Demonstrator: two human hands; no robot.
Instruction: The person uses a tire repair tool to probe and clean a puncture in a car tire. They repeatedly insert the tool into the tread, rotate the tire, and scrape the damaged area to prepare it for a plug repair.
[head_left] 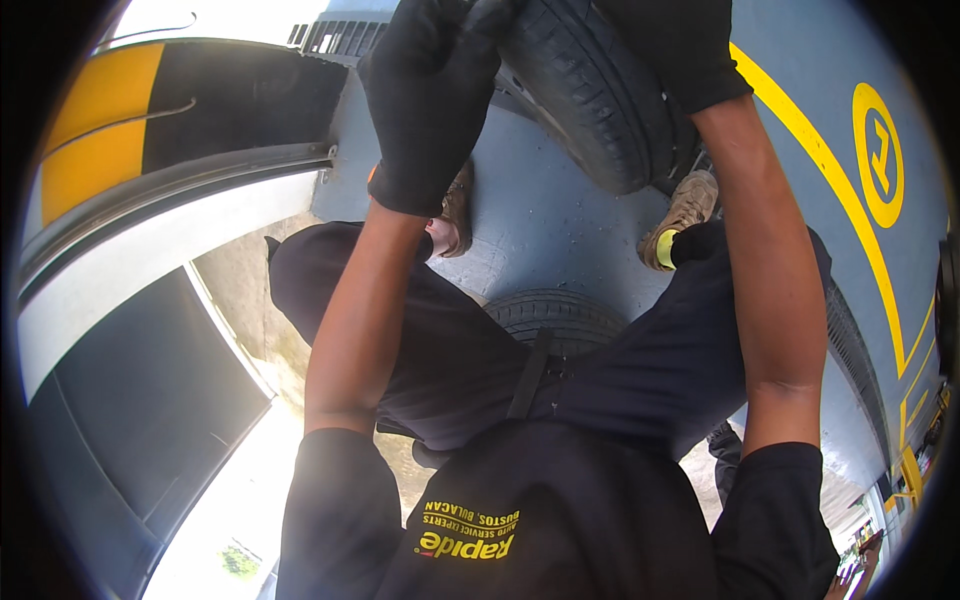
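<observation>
A black car tire point(610, 110) stands tilted between my two gloved hands, above the grey floor, its tread facing me and its upper part cut off by the frame. My left hand point(430, 110), in a black knit glove, is at the tire's left side. Its fingers look curled round the dark upper edge there, partly out of the picture. My right hand point(690, 50), gloved alike, lies against the tire's right side; its fingers are hidden. Below my lap, a second tire point(550, 310) shows between my legs.
My brown shoes point(690, 205) rest on the grey-blue floor point(540, 220), one on each side. To the left runs a yellow and black painted edge point(240, 115) with a metal rail point(190, 205). A yellow line point(830, 165) and round floor mark point(878, 155) lie right.
</observation>
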